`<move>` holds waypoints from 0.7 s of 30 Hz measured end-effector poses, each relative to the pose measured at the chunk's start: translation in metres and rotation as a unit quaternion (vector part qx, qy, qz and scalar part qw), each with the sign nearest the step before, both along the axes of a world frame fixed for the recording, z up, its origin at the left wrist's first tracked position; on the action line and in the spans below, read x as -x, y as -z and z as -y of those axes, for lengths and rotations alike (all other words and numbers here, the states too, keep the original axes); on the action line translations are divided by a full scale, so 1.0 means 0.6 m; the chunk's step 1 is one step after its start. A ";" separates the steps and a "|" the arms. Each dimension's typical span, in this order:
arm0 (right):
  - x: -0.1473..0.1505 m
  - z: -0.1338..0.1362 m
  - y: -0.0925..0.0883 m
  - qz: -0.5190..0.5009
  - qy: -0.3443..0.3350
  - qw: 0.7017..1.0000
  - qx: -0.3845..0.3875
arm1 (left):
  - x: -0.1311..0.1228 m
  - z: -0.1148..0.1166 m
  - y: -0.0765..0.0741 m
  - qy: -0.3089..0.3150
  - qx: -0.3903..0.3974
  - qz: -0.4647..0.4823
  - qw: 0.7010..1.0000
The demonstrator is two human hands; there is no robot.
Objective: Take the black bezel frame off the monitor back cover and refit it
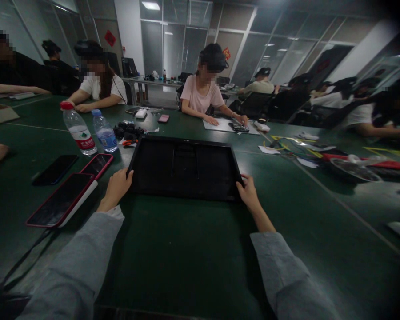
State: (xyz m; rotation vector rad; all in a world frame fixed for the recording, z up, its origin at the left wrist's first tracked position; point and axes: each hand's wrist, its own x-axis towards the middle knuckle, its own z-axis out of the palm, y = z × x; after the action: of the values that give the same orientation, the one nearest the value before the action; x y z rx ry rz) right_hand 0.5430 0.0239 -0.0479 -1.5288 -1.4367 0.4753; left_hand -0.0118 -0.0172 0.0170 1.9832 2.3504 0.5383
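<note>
A black rectangular tray-like panel [153,173] with a raised rim is in front of me. A recessed U-shaped outline shows in its upper middle, and a small light mark sits on its far rim. My left hand [118,186] grips its left edge, with the thumb against the rim. On the opposite side my right hand [248,192] is closed around the right edge, its fingers partly hidden by the rim. Whether the panel's underside touches the green table [173,249] I cannot tell.
Left of the panel lie a pink-edged phone [63,200], another phone [98,165] and a dark phone [55,170]. Behind them stand a red-capped bottle [80,133] and a blue-capped bottle [106,133]. Opposite sits a person [205,91]. Cables [286,144] lie right.
</note>
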 end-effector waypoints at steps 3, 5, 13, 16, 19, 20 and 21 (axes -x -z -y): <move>0.005 0.001 -0.003 0.051 0.045 0.998 -0.009 | 0.000 -0.001 0.000 -0.005 0.006 -0.002 1.000; 0.009 0.002 -0.008 0.014 0.034 0.999 -0.010 | 0.001 -0.001 0.000 -0.009 0.008 0.000 1.000; 0.010 0.016 -0.032 -0.175 -0.038 0.981 0.076 | 0.016 -0.003 0.000 -0.019 0.008 0.070 0.997; 0.002 0.026 -0.045 -0.175 -0.051 0.977 0.112 | 0.023 -0.001 -0.002 -0.021 0.012 0.089 0.996; -0.002 0.030 -0.052 -0.143 -0.062 0.985 0.077 | 0.020 0.005 -0.012 -0.030 0.014 0.066 0.997; -0.003 0.029 -0.052 -0.137 -0.062 0.987 0.058 | 0.014 0.007 -0.018 -0.029 0.009 0.048 0.998; -0.003 0.027 -0.050 -0.137 -0.060 0.988 0.043 | 0.008 0.009 -0.024 -0.012 -0.009 0.032 0.999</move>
State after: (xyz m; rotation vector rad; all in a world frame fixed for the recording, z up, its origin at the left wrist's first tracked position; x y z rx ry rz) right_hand 0.5445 0.0075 -0.0177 -1.3855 -1.3098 0.7978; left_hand -0.0165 -0.0225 0.0316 1.9172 2.3433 0.6159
